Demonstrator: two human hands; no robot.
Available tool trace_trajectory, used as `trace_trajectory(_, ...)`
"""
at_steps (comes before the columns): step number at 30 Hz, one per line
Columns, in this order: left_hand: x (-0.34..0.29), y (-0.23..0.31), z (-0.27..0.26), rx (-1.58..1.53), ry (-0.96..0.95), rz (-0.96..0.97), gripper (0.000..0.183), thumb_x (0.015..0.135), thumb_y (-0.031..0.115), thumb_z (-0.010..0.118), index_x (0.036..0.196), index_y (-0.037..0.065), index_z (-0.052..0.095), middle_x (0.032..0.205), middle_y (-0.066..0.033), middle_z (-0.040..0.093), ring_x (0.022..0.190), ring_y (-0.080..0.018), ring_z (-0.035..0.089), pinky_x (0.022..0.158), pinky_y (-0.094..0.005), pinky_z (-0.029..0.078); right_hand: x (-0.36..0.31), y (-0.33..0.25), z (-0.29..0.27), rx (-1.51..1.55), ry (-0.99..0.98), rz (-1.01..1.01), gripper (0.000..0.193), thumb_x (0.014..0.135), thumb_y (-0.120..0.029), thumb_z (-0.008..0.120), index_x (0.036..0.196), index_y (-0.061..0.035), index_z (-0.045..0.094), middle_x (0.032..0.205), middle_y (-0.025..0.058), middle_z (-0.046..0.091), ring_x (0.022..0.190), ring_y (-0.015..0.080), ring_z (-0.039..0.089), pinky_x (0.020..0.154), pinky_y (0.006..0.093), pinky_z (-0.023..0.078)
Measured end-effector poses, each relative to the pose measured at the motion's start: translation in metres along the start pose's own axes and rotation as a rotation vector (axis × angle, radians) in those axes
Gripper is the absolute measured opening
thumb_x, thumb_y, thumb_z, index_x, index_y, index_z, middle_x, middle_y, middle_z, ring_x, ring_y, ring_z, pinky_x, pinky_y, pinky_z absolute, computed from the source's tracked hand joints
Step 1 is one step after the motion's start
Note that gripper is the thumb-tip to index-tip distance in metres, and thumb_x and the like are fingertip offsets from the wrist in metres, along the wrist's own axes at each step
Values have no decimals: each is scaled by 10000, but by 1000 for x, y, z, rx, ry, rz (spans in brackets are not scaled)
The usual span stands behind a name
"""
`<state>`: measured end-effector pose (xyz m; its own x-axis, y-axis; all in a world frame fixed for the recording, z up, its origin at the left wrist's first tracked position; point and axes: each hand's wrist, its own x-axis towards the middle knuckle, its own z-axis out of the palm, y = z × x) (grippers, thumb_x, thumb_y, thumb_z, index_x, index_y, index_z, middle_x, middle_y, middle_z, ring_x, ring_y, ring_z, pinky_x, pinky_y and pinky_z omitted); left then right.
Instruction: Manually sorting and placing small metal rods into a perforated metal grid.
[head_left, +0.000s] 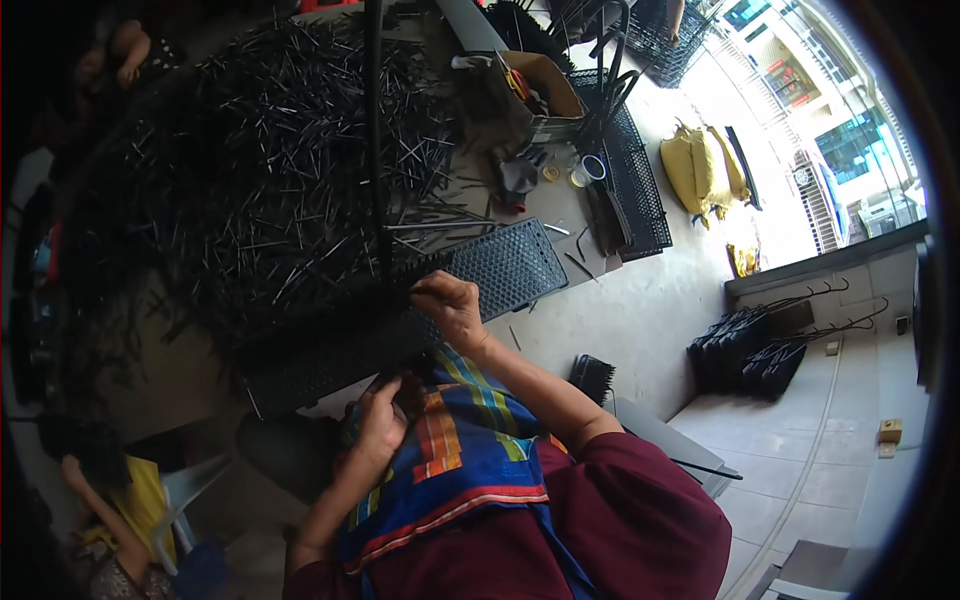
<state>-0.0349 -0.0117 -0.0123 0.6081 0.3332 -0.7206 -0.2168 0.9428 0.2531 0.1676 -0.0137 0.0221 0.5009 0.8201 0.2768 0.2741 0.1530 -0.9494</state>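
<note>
A long black perforated tray (505, 262) lies slantwise in front of me, its right part bare and its middle and left covered with dark upright pieces. My right hand (450, 305) is over the tray's middle, fingertips pinched together. Whatever they grip is lost against the black. Close to the tray's near edge is my left hand (382, 418), palm turned up and fingers curled around something dark that I cannot make out. Beyond the tray spreads a large heap of thin black strips (290, 150).
A dark upright pole (374, 130) rises behind the tray. An open cardboard box (550, 85) with tools stands at the far right, near a black mesh panel (640, 185). Yellow sacks (700, 170) sit on the floor. Other people's arms (110, 510) show at the left.
</note>
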Motion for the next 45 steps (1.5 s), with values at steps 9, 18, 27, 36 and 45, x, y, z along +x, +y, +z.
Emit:
trace_trajectory(9, 1, -4, 1, 15, -22, 34, 164, 875, 90, 536, 983, 17, 635, 842, -129, 675, 721, -249, 657, 629, -363, 549, -6, 1, -2, 43, -14, 30, 101, 749, 12, 671, 847, 5, 650, 771, 76, 611, 689, 149, 598, 610, 252, 460)
trace_trajectory(18, 2, -10, 6, -27, 27, 49, 185, 871, 57, 527, 1013, -23, 614, 907, -162, 658, 772, -275, 650, 665, -396, 544, 2, -8, 22, -524, -148, -138, 106, 722, -129, 665, 795, -52, 658, 785, 104, 599, 714, 317, 617, 623, 391, 496)
trace_trajectory(27, -3, -9, 6, -15, 9, 24, 175, 868, 51, 527, 1005, -21, 607, 876, -153, 651, 758, -269, 637, 683, -395, 536, -3, -5, 25, -587, -46, -147, 126, 741, -152, 651, 845, -81, 652, 798, 89, 581, 727, 320, 612, 611, 411, 491)
trace_trajectory(36, 1, -11, 0, 120, -74, -3, 178, 898, 87, 493, 1007, 4, 605, 886, -126, 664, 760, -245, 644, 681, -374, 531, -31, 26, 6, -571, 10, -176, 168, 733, -139, 659, 870, -75, 585, 818, 95, 557, 721, 329, 600, 590, 419, 482)
trace_trajectory(45, 1, -15, 0, 148, -153, -23, 174, 909, 104, 496, 1036, 44, 599, 906, -120, 663, 782, -237, 650, 678, -375, 529, -39, 33, 9, -698, -32, -365, 117, 718, -141, 649, 777, -98, 558, 765, 76, 512, 675, 283, 566, 571, 394, 446)
